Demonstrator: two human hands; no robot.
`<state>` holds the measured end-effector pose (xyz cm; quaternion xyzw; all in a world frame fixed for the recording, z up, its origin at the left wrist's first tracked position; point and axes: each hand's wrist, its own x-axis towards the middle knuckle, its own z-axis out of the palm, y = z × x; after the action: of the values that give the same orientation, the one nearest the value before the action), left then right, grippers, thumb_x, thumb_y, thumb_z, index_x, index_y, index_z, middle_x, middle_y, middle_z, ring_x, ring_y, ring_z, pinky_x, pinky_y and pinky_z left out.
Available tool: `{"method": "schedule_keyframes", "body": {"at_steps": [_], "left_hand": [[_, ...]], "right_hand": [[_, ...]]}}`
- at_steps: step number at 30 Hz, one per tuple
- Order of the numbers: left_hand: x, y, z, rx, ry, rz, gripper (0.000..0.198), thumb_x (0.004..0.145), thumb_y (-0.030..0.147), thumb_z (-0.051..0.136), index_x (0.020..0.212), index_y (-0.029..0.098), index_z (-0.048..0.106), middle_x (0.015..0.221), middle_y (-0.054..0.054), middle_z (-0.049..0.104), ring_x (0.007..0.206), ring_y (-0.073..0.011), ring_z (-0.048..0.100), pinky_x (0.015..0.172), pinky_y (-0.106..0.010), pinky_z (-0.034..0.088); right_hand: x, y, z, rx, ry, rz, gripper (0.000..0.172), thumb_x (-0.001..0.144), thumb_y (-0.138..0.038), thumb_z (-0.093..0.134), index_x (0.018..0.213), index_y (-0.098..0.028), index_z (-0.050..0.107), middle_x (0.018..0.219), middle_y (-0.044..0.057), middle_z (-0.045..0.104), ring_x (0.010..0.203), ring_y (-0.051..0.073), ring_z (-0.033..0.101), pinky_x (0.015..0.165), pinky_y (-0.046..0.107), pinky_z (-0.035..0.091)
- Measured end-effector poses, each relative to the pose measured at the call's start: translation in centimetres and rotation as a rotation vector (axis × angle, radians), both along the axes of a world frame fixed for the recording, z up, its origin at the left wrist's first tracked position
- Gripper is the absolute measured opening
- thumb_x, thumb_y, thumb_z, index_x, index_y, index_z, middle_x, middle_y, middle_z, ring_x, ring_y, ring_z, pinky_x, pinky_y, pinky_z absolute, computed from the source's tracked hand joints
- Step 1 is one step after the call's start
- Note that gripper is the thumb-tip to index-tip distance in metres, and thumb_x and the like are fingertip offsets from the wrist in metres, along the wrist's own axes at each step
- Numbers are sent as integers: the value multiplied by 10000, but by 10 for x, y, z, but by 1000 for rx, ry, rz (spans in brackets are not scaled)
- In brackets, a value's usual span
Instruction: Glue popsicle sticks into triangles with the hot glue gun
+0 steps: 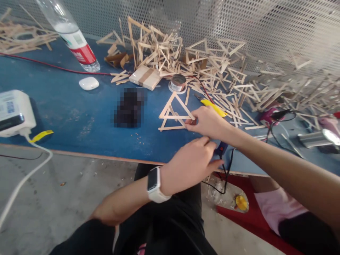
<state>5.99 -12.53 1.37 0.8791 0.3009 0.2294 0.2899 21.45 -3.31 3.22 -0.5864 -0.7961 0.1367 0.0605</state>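
A small frame of flat wooden sticks [174, 117], joined into triangles, stands on the blue table. My right hand [209, 122] pinches its right corner between thumb and fingers, which hide that corner. Nearer the table edge, my left hand [190, 163], with a white watch on the wrist, has its thumb spread away from bent fingers. Just past those fingertips lies a dark blue tool handle [221, 148] with a black cord; its other end is hidden behind my right forearm. Beyond my right hand is a yellow-handled tool [214, 107]. A round tin [177, 83] sits behind the frame.
Stick structures [159, 49] and loose sticks pile along the perforated metal screen [239, 21]. A banded stick bundle [145, 77], water bottle [78, 46], white case [89, 83] and white device [16, 113] stand leftward. At right, another person sits by a red stool [239, 223].
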Motion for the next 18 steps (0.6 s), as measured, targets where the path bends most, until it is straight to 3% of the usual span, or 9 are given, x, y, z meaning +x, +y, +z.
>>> {"method": "schedule_keyframes", "body": {"at_steps": [3, 6, 8, 10, 13, 18], "left_hand": [[-45, 13, 23, 57, -51, 25, 186, 1105, 314, 647, 1063, 156, 737, 1009, -54, 749, 964, -224, 733, 874, -349, 565], [-89, 35, 43, 101, 15, 178, 236, 1070, 229, 629, 855, 175, 709, 836, -7, 701, 727, -154, 632, 723, -313, 467], [-115, 54, 47, 138, 94, 306, 214, 1037, 251, 649, 840, 189, 706, 772, 11, 691, 662, -143, 590, 684, -312, 427], [-136, 74, 45, 143, 145, 392, 125, 1016, 255, 651, 936, 206, 732, 792, 24, 722, 692, -142, 625, 705, -300, 439], [-152, 101, 33, 52, 213, 397, 106, 999, 254, 647, 1041, 228, 740, 896, 14, 780, 795, -156, 685, 741, -289, 480], [-142, 120, 19, -50, 299, 240, 176, 1008, 314, 613, 1049, 232, 763, 899, -21, 790, 746, -183, 688, 711, -317, 474]], "right_hand": [[0, -8, -5, -19, 121, -16, 127, 826, -149, 765, 712, -204, 776, 712, 29, 767, 690, 198, 703, 687, 323, 480], [2, -14, -12, 12, 275, -57, 92, 807, -122, 790, 766, -202, 807, 765, 24, 806, 704, 200, 725, 722, 331, 517], [3, -18, -19, 47, 315, -93, 92, 827, -133, 788, 764, -200, 794, 782, 29, 811, 696, 191, 715, 723, 333, 523], [3, -21, -26, 61, 333, -116, 98, 860, -158, 779, 770, -196, 775, 798, 36, 809, 689, 183, 705, 712, 329, 523], [3, -26, -34, 112, 357, -129, 103, 884, -175, 771, 787, -199, 747, 815, 32, 795, 674, 168, 676, 698, 316, 512], [7, -33, -38, 165, 339, -65, 112, 915, -183, 757, 812, -199, 716, 826, 27, 753, 693, 167, 677, 691, 299, 494]]}}
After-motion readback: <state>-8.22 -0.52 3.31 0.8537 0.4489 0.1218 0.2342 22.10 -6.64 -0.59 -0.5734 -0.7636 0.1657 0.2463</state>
